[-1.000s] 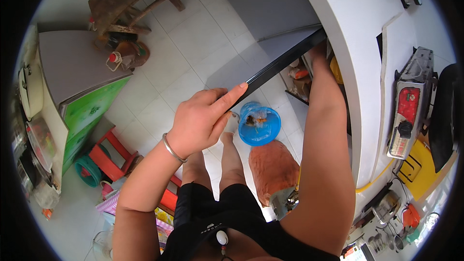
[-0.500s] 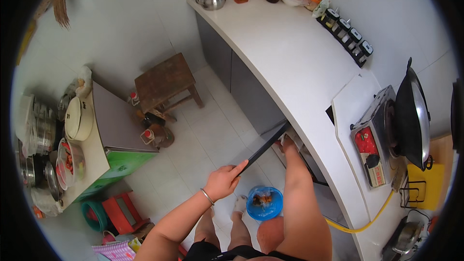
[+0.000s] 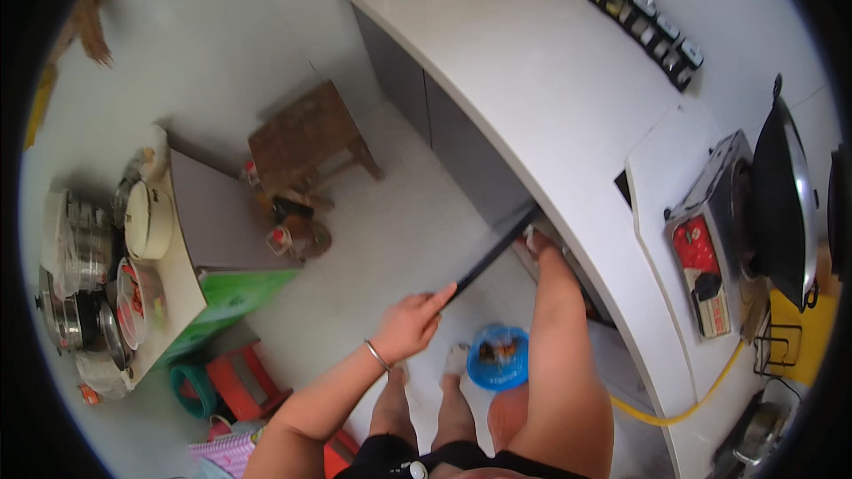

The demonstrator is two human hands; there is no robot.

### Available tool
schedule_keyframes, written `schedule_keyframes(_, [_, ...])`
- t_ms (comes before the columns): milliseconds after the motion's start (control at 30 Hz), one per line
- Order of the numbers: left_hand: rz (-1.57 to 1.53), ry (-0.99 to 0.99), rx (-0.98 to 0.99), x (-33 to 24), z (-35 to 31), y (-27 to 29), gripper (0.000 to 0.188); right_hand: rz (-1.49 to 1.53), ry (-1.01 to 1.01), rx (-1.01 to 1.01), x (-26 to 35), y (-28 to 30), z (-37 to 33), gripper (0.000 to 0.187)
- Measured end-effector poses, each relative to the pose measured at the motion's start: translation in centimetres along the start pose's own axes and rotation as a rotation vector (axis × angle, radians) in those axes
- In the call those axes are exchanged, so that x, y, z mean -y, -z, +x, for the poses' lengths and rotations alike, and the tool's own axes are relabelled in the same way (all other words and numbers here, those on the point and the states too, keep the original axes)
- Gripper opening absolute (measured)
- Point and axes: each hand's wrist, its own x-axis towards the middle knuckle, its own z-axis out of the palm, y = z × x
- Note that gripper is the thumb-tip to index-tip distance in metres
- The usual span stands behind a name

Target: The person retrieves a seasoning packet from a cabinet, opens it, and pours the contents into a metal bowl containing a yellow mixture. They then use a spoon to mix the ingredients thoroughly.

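My left hand (image 3: 410, 326), with a bangle at its wrist, is closed round the dark edge of a cabinet door (image 3: 490, 259) that stands swung out below the counter. My right arm reaches down past the counter's edge. At its end, my right hand (image 3: 540, 243) is at the cabinet opening beside the door's far end. Something small and whitish shows by its fingers, which are partly hidden and blurred; I cannot tell whether they hold it. Between my feet and the counter, a blue basin (image 3: 475, 373) with a clear bag and brown scraps stands on the floor.
Along the right runs the curved white counter (image 3: 524, 80), with a gas stove (image 3: 706, 239), a black wok (image 3: 781, 204), a yellow hose (image 3: 679, 419) and a spice jar rack (image 3: 646, 31). A wooden stool (image 3: 306, 137) stands by the wall. Pots crowd the left cabinet (image 3: 226, 213).
The whole view has shifted slightly, and the picture is blurrier. My left hand keeps its grip on the door; my right hand stays at the cabinet opening, with a whitish thing now showing by its fingers.
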Motion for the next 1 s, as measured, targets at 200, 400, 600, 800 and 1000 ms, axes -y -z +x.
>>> schedule_keyframes(200, [-0.041, -0.011, -0.038, 0.6, 0.6, -0.9, 0.058, -0.050, 0.046, -0.106, -2.5, 2.4, 0.1, 0.051])
schedule_keyframes(400, [-0.076, 0.020, 0.003, 1.0, 1.1, -0.2, 0.059, -0.100, 0.104, -0.148, -1.5, 3.5, -1.6, 0.048])
schedule_keyframes(600, [-0.082, 0.038, 0.023, 1.8, 1.1, 0.2, 0.061, -0.218, 0.173, -0.169, 0.5, 1.5, -3.9, 0.045])
schedule_keyframes(800, [-0.077, 0.026, 0.026, 2.6, 1.5, 0.8, 0.061, -0.345, 0.184, -0.244, 0.6, 0.6, -3.4, 0.043])
schedule_keyframes(1000, [-0.088, -0.004, 0.018, 3.1, 1.5, 0.9, 0.061, -0.525, 0.146, -0.327, 0.2, 1.8, -2.4, 0.041])
